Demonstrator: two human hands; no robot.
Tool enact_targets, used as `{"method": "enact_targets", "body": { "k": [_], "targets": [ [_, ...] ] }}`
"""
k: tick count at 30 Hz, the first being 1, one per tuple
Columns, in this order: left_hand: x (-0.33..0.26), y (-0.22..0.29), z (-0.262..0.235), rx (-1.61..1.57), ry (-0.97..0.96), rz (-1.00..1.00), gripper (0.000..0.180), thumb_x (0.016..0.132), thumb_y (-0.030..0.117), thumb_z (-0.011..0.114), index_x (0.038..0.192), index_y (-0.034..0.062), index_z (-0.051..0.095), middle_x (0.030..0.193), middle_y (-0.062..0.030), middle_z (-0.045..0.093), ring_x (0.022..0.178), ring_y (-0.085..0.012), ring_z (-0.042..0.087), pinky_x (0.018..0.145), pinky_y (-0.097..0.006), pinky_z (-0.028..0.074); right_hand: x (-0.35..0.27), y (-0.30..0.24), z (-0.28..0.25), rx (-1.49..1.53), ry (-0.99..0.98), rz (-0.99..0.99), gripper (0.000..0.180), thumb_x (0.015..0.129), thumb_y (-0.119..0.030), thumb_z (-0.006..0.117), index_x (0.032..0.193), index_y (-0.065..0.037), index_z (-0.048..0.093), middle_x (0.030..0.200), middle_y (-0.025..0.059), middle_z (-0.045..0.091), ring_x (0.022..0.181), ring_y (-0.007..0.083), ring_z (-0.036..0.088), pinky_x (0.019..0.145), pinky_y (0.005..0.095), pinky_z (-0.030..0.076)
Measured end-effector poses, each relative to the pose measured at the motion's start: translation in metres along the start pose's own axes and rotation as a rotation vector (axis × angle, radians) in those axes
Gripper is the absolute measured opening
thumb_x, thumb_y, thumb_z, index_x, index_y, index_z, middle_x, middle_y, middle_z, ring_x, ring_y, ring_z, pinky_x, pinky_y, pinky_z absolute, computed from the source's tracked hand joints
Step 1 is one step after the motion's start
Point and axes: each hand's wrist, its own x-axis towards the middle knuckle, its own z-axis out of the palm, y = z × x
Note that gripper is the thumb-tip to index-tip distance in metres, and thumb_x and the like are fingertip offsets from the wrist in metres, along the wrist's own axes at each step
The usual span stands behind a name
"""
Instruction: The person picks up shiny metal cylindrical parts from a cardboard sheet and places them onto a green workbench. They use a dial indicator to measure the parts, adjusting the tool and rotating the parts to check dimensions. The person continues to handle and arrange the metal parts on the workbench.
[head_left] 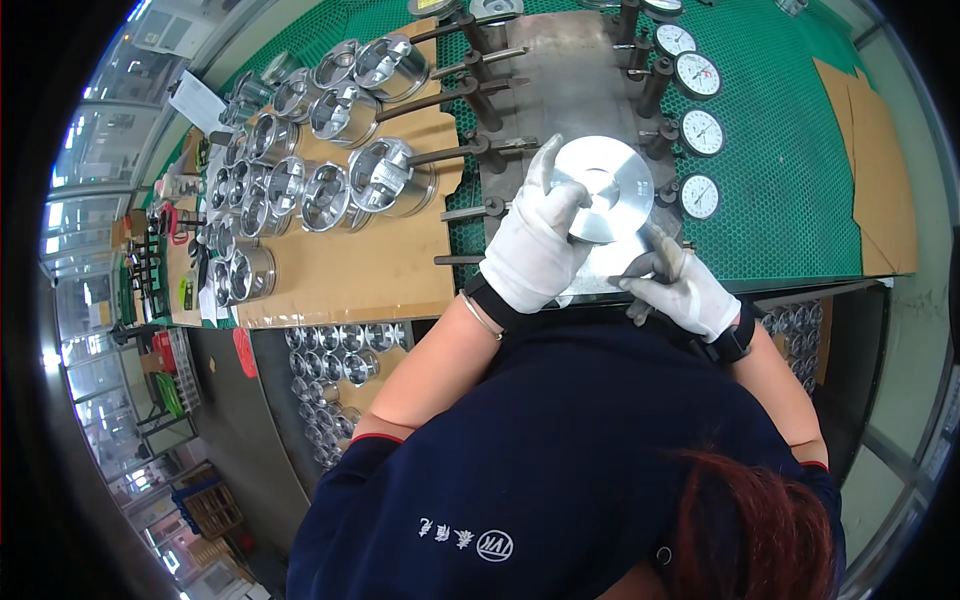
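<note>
A round silver piston [615, 195] stands over the steel gauge plate, its bright flat crown facing up toward me. My left hand [540, 240], in a white glove, grips its left side, with the index finger stretched up along the rim and the thumb bent over the crown. At the lower right edge of the piston is my right hand [685, 290], also gloved, its fingertips stained dark. Its index finger reaches the rim, and the other fingers and thumb curl beneath. The piston's underside is hidden.
Dial gauges [702, 133] on dark posts line the plate's [560, 75] right side. Rods and clamps [480, 150] line its left. Several pistons [390, 175] stand on cardboard [390, 270] to the left; more sit on a lower shelf [340, 360]. Green matting [780, 200] covers the bench.
</note>
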Motion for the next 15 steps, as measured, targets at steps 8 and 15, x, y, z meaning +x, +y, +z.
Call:
{"method": "enact_targets", "body": {
  "k": [8, 15],
  "targets": [
    [0.0001, 0.0019, 0.0021, 0.024, 0.027, -0.030, 0.057, 0.060, 0.011, 0.092, 0.103, 0.0093, 0.054, 0.150, -0.0362, 0.035, 0.124, -0.0489, 0.055, 0.095, -0.047, 0.053, 0.0012, -0.0054, 0.0021, 0.006, 0.009, 0.018, 0.089, 0.094, -0.004, 0.065, 0.160, 0.002, 0.005, 0.103, 0.0174, 0.067, 0.069, 0.0178, 0.069, 0.060, 0.0289, 0.059],
    [-0.0010, 0.0006, 0.0040, 0.034, 0.023, -0.064, 0.055, 0.061, 0.011, 0.092, 0.103, 0.0086, 0.056, 0.151, -0.0351, 0.034, 0.113, -0.0432, 0.062, 0.093, -0.044, 0.054, 0.0016, -0.0068, 0.0032, 0.011, 0.023, 0.029, 0.091, 0.093, -0.003, 0.065, 0.160, 0.001, 0.004, 0.101, 0.0172, 0.068, 0.070, 0.0180, 0.070, 0.060, 0.0291, 0.059]
  ]
}}
